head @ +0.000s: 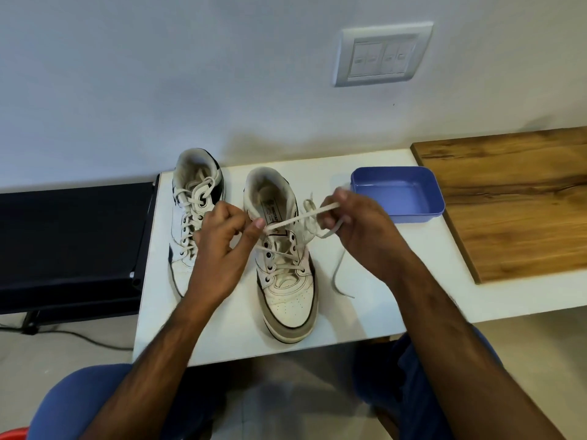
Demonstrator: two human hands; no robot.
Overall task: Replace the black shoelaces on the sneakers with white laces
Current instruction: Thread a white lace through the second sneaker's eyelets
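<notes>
Two white sneakers stand side by side on a white table (pixel 241 338), toes toward me. The left sneaker (pixel 185 249) is laced with a white lace up to its collar. The right sneaker (pixel 286 293) has a white lace (pixel 298 217) crossed through its eyelets. My left hand (pixel 222 246) pinches one stretch of that lace above the tongue. My right hand (pixel 359 227) grips the other end, and the lace runs taut between both hands. A loose tail (pixel 336 274) hangs from my right hand onto the table. No black lace is visible.
An empty blue plastic tray (pixel 397 193) sits right of the shoes. A wooden board (pixel 514 198) lies at the far right. A black rack (pixel 70 246) stands left of the table. A wall with a switch plate (pixel 381 55) is close behind.
</notes>
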